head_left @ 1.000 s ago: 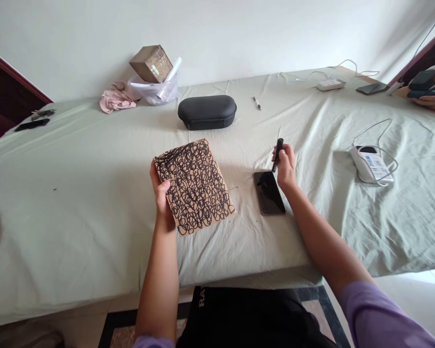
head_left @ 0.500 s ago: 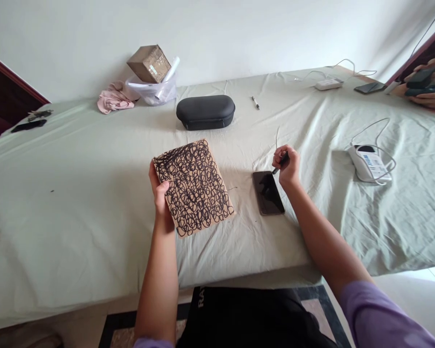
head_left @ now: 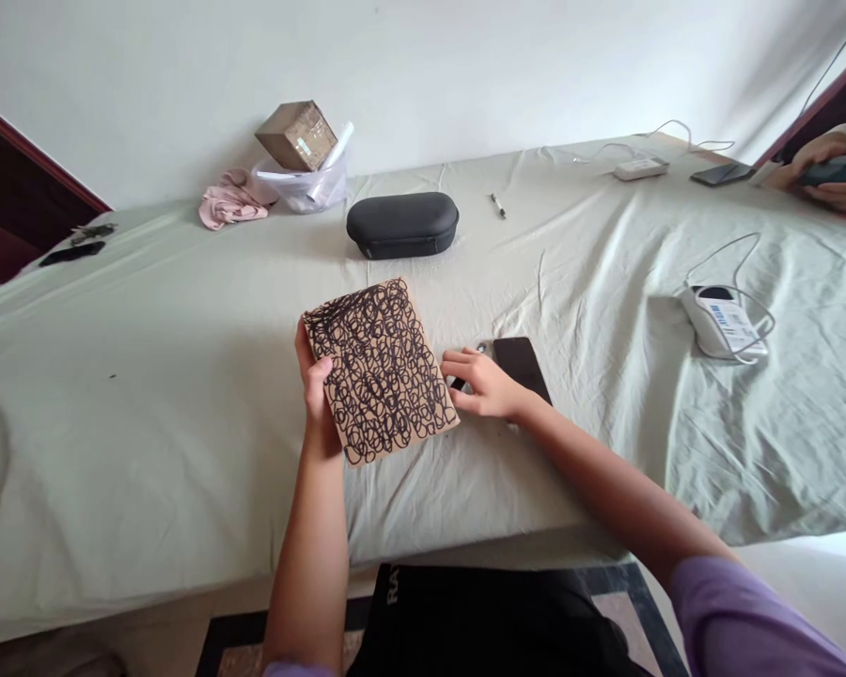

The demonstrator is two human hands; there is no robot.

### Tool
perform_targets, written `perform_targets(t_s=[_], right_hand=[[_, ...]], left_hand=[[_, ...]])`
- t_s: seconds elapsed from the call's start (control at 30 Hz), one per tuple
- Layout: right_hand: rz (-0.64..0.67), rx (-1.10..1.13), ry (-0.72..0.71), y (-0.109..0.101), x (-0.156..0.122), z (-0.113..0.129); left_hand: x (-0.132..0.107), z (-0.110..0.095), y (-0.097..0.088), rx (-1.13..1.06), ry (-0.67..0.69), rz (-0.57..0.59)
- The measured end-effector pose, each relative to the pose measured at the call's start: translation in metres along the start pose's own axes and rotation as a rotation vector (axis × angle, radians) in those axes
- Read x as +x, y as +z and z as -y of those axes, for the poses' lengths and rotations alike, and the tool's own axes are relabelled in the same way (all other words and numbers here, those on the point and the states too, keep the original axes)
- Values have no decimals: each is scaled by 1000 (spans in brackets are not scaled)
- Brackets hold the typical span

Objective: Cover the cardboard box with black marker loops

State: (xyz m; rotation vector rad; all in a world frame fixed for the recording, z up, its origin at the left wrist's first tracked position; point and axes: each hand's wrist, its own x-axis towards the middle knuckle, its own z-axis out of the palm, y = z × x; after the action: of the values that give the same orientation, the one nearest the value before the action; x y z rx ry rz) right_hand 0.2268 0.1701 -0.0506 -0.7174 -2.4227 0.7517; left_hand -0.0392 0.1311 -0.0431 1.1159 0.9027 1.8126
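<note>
Brown card [head_left: 387, 376] with black scribbles sits in your left hand [head_left: 315, 385], gripped tight at its edge. Your right hand [head_left: 483, 385] is just beside a black phone [head_left: 525, 365]. A black pen tip [head_left: 458, 384] pokes out, but I can't tell if you hold it.

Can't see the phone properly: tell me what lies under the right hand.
The black phone lies partly beneath the right hand; its lower left corner is hidden.

Smartphone [head_left: 523, 367] lies right of cardboard pad [head_left: 381, 371] on the bed sheet [head_left: 133, 470]; zip case [head_left: 402, 226] sits beyond both, pen [head_left: 498, 205] right of it.
</note>
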Motion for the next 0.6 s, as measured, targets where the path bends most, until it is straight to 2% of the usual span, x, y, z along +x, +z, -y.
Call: perform_targets(t_s=[0.1,0.23,0.3,0.37,0.4,0.43,0.5,0.6], right_hand=[[52,-86,32,6,2,-7],[-57,-244,177,-6,-4,-26],[-181,-397,383,-17,-9,-35],[-302,-548,663,-27,-16,-39],[-323,-593,803,-32,-19,-39],[-305,-609,926,-36,-22,-38],[-182,-579,1091,-40,-27,-34],[-10,-517,1140,-41,-29,-28]], left_hand=[[1,-1,0,0,-3,-11],[0,-4,2,-37,-26,-16],[-1,-4,2,-64,-38,-16],[0,-3,1,-74,-42,-25],[1,-2,0,-71,-41,-30],[2,0,-2,-64,-37,-34],[4,4,-5,-45,-20,-32],[7,9,-9,-25,-9,-6]])
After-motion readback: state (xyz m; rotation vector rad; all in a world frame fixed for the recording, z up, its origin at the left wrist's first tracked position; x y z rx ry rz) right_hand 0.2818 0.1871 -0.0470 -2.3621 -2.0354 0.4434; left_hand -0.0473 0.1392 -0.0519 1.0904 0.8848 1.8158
